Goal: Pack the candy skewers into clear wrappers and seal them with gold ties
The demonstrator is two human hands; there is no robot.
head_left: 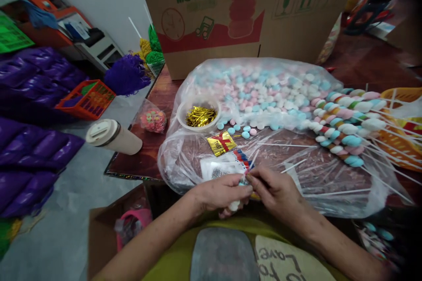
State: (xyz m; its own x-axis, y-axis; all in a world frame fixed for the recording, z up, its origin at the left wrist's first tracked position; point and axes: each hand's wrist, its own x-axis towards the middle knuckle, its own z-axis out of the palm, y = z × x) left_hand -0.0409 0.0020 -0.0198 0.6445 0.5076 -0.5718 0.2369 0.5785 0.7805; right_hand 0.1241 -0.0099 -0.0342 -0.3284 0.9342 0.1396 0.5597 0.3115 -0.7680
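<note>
At the table's near edge my two hands meet. My left hand (227, 194) is closed around a small bundle of pastel candies (234, 205); white, pink and pale blue pieces show below its fingers. My right hand (272, 186) pinches at the bundle's upper end, its fingertips touching those of my left hand. What lies in that pinch is too small to tell. Just beyond them are printed cards (220, 167) with red and blue edges and a gold label (221, 143). A white bowl (178, 116) of gold twist ties stands behind these.
A clear plastic bag (198, 72) of loose pastel candies spreads across the table before a large cardboard box (211, 13). Twisted candy sticks (346, 127) lie at right by an orange basket (395, 151). A lidded cup (114, 136) stands at the left edge, near bagged candies (153, 119).
</note>
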